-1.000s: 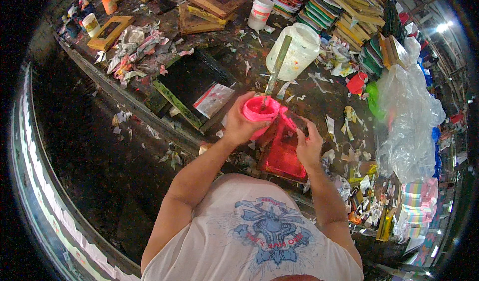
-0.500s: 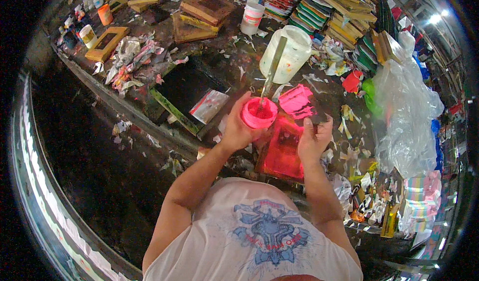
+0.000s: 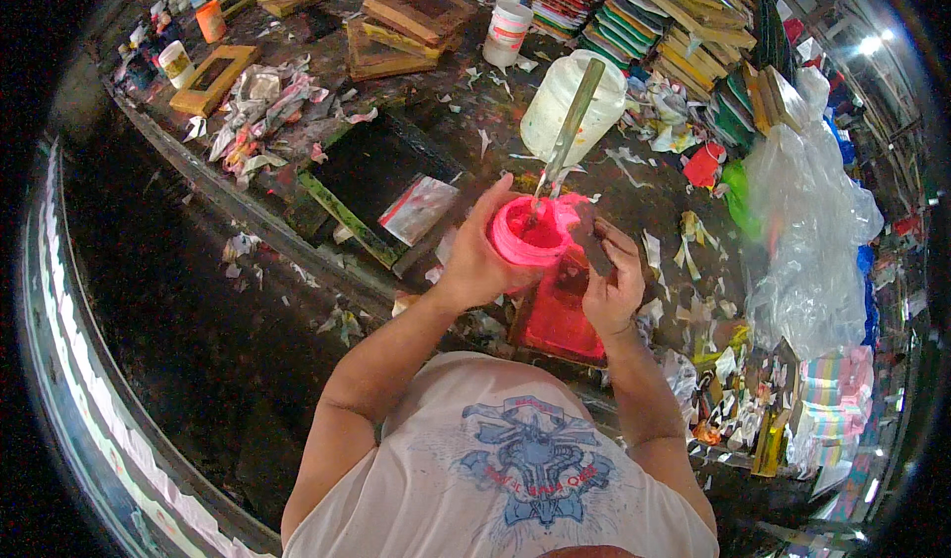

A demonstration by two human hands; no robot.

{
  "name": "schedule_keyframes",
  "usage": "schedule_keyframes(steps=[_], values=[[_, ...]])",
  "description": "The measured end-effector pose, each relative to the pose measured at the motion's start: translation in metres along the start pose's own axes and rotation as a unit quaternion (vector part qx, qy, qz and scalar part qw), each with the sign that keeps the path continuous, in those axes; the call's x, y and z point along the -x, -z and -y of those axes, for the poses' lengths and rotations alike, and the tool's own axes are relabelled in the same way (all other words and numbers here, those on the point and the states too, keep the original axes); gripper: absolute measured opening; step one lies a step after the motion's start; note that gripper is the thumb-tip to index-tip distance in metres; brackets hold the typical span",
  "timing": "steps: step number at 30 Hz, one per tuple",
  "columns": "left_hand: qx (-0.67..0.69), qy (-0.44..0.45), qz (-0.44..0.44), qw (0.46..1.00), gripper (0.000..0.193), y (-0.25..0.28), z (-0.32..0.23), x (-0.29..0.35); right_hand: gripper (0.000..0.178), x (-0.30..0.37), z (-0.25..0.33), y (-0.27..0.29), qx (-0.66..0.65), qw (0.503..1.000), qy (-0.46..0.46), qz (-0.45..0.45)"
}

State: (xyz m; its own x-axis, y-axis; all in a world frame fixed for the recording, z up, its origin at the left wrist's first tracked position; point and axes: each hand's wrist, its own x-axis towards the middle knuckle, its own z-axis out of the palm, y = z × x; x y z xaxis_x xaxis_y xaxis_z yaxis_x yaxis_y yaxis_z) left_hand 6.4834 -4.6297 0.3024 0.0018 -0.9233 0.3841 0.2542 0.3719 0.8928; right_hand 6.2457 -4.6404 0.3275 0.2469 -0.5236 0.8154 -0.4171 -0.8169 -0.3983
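My left hand [image 3: 477, 263] wraps round an open jar of bright pink ink [image 3: 515, 245], tilted toward the right. A long flat metal stirring stick [image 3: 572, 127] stands in the jar and leans away to the far right. Between the fingers and thumb of my right hand [image 3: 615, 282] is a dark flat ink scraper [image 3: 596, 249]. Its pink-coated end meets the right rim of the jar, partly hidden behind it. Below both hands lies a wooden-edged screen printing frame [image 3: 558, 318], its inside covered in pink ink.
A white bucket [image 3: 550, 112] stands just beyond the jar. On the left, a dark frame [image 3: 381, 167] carries a small plastic bag [image 3: 420, 210]. Paper scraps [image 3: 263, 117] litter the bench. Clear plastic sheeting [image 3: 802, 231] heaps at the right, and wooden frames [image 3: 416, 13] are stacked at the back.
My right hand has brought the pink-coated scraper left and down, from beside the jar onto its rim. The jar has shifted slightly right, and the stick leans further right.
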Motion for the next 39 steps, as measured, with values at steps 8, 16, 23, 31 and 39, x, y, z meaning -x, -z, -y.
schedule_keyframes(steps=[8,16,23,31,39], values=[[-0.117,-0.092,0.038,0.988,0.128,0.001,0.027,0.002,0.034,-0.018,0.009,0.063,0.253,0.930,0.192,0.182],[-0.107,-0.107,-0.094,0.984,0.118,-0.003,0.022,-0.020,0.046,-0.004,0.013,0.101,0.314,0.926,0.047,0.206],[-0.134,-0.127,-0.148,0.972,0.118,-0.021,0.062,-0.064,0.059,0.085,0.052,0.087,0.247,0.918,-0.061,0.306],[-0.253,-0.120,-0.158,0.947,0.129,-0.029,0.099,-0.087,0.058,0.129,0.067,0.069,0.206,0.915,-0.135,0.320],[-0.288,-0.103,-0.129,0.943,0.125,-0.036,0.115,-0.113,0.053,0.132,0.071,0.075,0.187,0.912,-0.152,0.333]])
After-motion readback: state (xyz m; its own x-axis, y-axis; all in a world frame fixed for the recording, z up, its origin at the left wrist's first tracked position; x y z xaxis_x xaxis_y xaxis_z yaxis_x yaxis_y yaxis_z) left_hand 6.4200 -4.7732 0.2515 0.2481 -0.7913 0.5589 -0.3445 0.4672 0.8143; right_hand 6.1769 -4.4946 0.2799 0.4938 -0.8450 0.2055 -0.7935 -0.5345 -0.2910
